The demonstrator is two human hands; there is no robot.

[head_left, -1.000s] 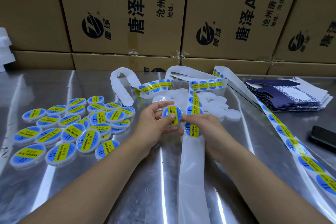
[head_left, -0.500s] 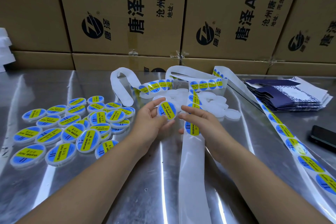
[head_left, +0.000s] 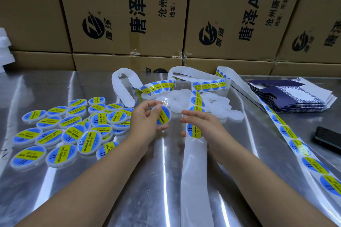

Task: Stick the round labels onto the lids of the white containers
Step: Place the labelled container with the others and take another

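Where stacked brown cartons close off the back, a steel tabletop carries everything else.

Strip loops out from far centre. One run comes down the right side carrying blue-yellow labels. Another comes toward the viewer between the forearms, bare backing at its near end.

Labelled pile, left of centre: flat round containers, label side up, several overlapping.

Navy card stack, far right.

Blank containers heaped at far centre, under and beside the strip loops.

Left hand: fingers and thumb curled round the rim of one container, held tilted off the tabletop, a label on its lid.

Right hand: fingers straight and relaxed, gripping nothing, over the middle run; contact not resolvable.

Phone, right edge, near the strip.

One label on the backing shows just below the right fingers.
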